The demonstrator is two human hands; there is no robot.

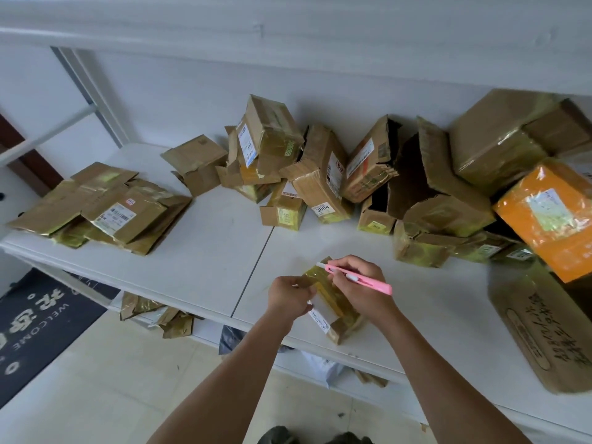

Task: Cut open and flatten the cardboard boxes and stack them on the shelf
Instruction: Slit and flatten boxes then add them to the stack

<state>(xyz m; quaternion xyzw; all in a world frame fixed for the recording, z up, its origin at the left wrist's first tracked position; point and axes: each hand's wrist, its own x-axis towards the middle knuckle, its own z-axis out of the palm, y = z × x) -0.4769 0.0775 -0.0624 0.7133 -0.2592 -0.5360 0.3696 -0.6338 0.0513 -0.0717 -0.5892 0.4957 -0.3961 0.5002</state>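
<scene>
A small taped cardboard box (336, 304) lies on the white shelf (208, 251) near its front edge. My left hand (290, 298) grips the box's left end. My right hand (362, 288) holds a pink utility knife (362, 278), its tip resting at the box's far top edge. A stack of flattened boxes (102, 208) lies at the left of the shelf. A pile of unflattened boxes (352, 177) fills the back and right.
An orange-taped box (547, 216) and a large flat cardboard piece with writing (541, 331) sit at the right. Below the shelf lie cardboard scraps (153, 315) and white bags on a lower level. A dark welcome mat (35, 318) covers the floor at left.
</scene>
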